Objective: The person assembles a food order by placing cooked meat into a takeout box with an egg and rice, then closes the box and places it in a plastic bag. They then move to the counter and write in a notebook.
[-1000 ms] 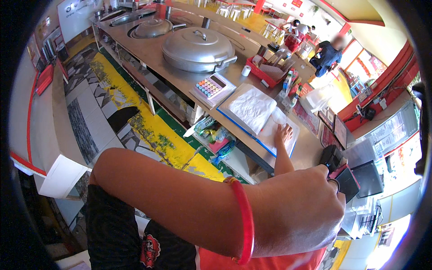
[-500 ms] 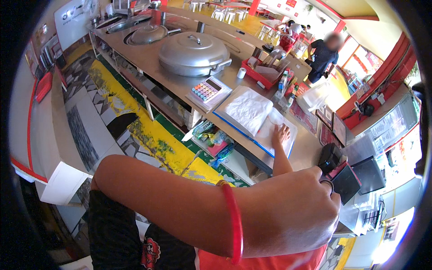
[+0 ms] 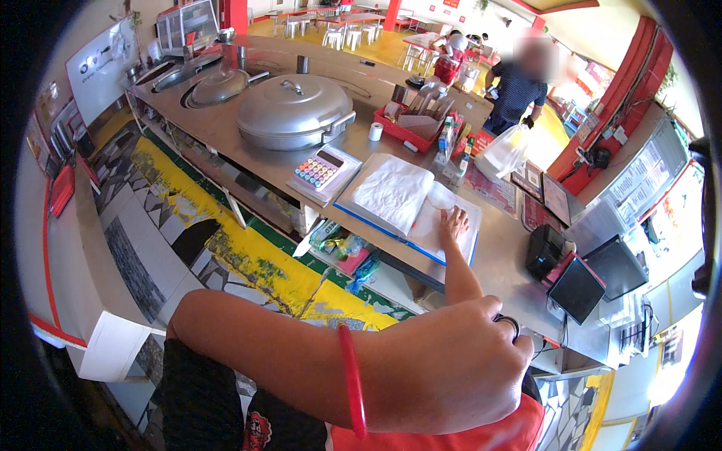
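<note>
Head view: the blue-covered book (image 3: 388,192) lies spread on the steel counter (image 3: 500,255), just right of the calculator (image 3: 317,171) and nearer the person than the red basket (image 3: 402,134); the right hand (image 3: 453,224) rests on its right-hand page, fingers fanned and clamped on nothing; the left hand (image 3: 470,361), well apart from it and nearer the camera, is bent into a fist, and whether it grips anything I cannot tell. The left-hand leaves look thin, wrinkled and limp, so they probably crease or tear easily; the cover seems stiffer and the whole fairly light; the blue cover's edges look the surest hold, with both halves supported.
</note>
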The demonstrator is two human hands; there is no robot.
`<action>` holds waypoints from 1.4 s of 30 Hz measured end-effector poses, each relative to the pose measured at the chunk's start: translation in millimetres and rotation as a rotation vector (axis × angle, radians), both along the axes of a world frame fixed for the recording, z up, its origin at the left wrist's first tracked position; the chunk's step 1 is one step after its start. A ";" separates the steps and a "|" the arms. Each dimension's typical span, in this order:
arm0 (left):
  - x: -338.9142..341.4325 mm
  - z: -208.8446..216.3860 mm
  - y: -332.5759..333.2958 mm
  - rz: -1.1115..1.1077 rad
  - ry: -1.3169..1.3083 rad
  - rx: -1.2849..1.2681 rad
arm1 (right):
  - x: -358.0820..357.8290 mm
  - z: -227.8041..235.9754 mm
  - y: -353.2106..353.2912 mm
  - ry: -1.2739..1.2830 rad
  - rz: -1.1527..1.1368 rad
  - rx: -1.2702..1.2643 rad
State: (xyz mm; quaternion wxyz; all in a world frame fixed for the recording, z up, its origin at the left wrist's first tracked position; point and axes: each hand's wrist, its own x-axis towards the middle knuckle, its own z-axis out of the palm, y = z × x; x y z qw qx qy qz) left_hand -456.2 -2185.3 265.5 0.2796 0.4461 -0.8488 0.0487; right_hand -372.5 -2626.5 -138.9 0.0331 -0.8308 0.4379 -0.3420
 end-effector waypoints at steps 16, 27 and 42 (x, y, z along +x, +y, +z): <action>12.0 -17.7 -9.5 0.034 -0.039 -0.072 | -6.2 15.5 11.2 0.024 0.058 0.032; 41.3 -49.2 26.3 0.215 0.015 0.100 | -3.4 13.8 8.6 0.001 0.034 0.034; 52.6 -215.2 173.4 1.139 0.757 0.304 | -1.2 -6.9 -5.9 0.092 0.042 0.074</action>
